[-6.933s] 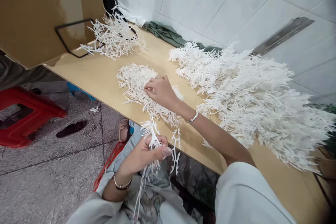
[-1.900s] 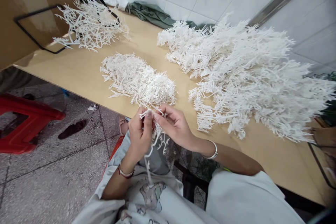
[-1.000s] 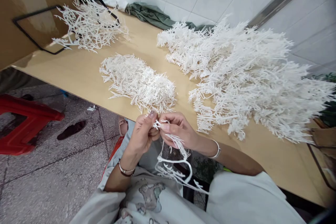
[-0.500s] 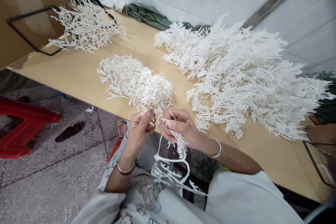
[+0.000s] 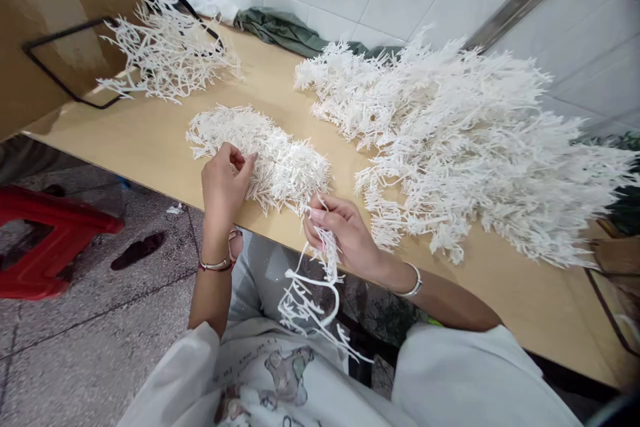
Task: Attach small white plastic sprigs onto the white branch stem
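My right hand (image 5: 340, 230) is closed round a white branched plastic sprig (image 5: 307, 310), pinching it between thumb and fingers. The sprig's thicker stem and thin side twigs dangle below that hand, over my lap. At the left end of a heap of small white twig pieces (image 5: 287, 167) is my left hand (image 5: 225, 180). Its thumb stands apart from the curled fingers, and I see nothing between them. Whether those fingertips touch the heap I cannot tell.
A large mound of white branched sprigs (image 5: 465, 153) covers the right side of the table (image 5: 150, 137). Bare white stems (image 5: 170, 57) are piled at the back left, beside a cardboard box (image 5: 60, 20). Green cloth (image 5: 280, 27) lies along the wall. A red stool (image 5: 50, 233) stands on the floor.
My left hand has moved away from my right hand, up and left to the small heap, and its fingers have parted. My right hand stays nearly in place; the hanging sprig has swung slightly left.
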The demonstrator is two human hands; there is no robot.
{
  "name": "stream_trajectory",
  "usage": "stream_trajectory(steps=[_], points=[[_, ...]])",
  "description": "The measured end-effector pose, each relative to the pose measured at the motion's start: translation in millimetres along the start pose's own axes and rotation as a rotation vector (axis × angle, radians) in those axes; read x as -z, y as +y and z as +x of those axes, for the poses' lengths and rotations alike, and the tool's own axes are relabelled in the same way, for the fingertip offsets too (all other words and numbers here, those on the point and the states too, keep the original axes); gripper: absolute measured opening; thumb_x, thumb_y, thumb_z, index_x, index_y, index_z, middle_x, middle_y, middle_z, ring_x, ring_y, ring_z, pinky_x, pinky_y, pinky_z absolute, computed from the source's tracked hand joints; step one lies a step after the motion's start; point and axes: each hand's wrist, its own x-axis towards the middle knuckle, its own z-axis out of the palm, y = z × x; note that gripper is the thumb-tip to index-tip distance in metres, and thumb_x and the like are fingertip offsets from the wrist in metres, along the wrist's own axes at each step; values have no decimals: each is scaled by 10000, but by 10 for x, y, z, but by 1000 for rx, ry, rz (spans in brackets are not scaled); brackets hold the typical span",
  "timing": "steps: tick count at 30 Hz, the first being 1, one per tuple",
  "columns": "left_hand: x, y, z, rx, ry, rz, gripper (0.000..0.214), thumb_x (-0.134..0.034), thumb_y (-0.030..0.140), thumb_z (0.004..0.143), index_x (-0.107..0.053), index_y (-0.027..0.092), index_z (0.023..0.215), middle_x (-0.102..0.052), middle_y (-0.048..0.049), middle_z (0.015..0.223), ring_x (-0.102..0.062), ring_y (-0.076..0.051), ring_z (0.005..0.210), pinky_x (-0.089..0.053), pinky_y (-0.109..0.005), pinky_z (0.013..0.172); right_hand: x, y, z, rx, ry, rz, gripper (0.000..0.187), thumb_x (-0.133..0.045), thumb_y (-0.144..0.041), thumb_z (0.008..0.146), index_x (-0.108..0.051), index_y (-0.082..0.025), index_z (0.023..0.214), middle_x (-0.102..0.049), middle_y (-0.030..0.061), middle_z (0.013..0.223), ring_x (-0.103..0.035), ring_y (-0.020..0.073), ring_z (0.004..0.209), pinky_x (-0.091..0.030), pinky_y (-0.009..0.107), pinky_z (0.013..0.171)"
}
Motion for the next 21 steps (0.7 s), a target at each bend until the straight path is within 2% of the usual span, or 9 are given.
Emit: stream_trajectory(steps=[4, 8, 13, 14, 15, 16, 18, 19, 21], points=[[-4, -15, -19, -48, 30, -34, 188, -655, 366, 766, -604, 207, 852, -576, 8, 734, -443, -99, 540, -335, -253, 552, 4, 3, 26, -4, 64, 12, 209, -572, -248, 843, -500, -177, 660, -400, -70, 505, -389, 47, 395, -281, 190, 387], [-17, -9, -12, -81, 114, -72, 212, -583, 394, 831, -712, 227, 853, -586, -27, 801, -423, -103, 552, -347, -273, 567, 11, 21, 37, 22, 132, -61, 181, -585, -267, 836, -519, -184, 690, -419, -51, 573, -413, 61, 480, -324, 192, 428], [67, 175, -218, -80, 168, -234, 307, -429, 395, 921, -677, 213, 930, -587, -49, 885, -435, -102, 578, -328, -272, 554, 7, 12, 40, 39, 143, -175, 173, -579, -312, 852, -539, -190, 736, -422, -45, 626, -409, 63, 529, -359, 186, 477], [91, 222, -302, -83, 137, -312, 304, -432, 404, 919, -656, 200, 892, -583, -41, 857, -422, -95, 559, -316, -268, 538, 2, 2, 43, 56, 156, -211, 180, -580, -316, 851, -540, -188, 729, -422, -44, 625, -405, 64, 537, -362, 186, 488], [111, 265, -395, -97, 47, -413, 318, -426, 415, 920, -629, 190, 823, -558, -22, 749, -408, -94, 539, -303, -264, 522, -5, -8, 47, 77, 174, -251, 189, -583, -319, 848, -542, -186, 720, -425, -43, 624, -403, 65, 547, -363, 187, 498], [126, 301, -488, -128, -85, -512, 372, -391, 431, 929, -594, 183, 739, -513, -3, 645, -388, -96, 517, -288, -262, 507, -13, -20, 51, 99, 195, -289, 199, -587, -324, 844, -544, -182, 711, -430, -42, 622, -403, 67, 555, -361, 189, 506], [135, 349, -655, -172, -298, -608, 431, -358, 499, 919, -555, 179, 708, -463, 12, 585, -355, -97, 502, -265, -263, 491, -27, -40, 53, 123, 233, -354, 232, -597, -342, 836, -537, -175, 686, -431, -44, 603, -399, 67, 552, -348, 192, 502], [130, 363, -720, -185, -356, -618, 435, -377, 535, 898, -539, 178, 707, -450, 18, 584, -340, -96, 501, -255, -262, 488, -32, -47, 51, 129, 248, -378, 251, -602, -352, 833, -528, -172, 674, -425, -49, 589, -390, 64, 537, -338, 191, 491], [107, 382, -803, -196, -390, -575, 396, -512, 568, 817, -512, 181, 730, -444, 30, 610, -327, -91, 516, -251, -255, 494, -39, -54, 40, 138, 268, -419, 283, -614, -360, 826, -504, -168, 650, -407, -60, 564, -361, 52, 498, -315, 189, 465]])
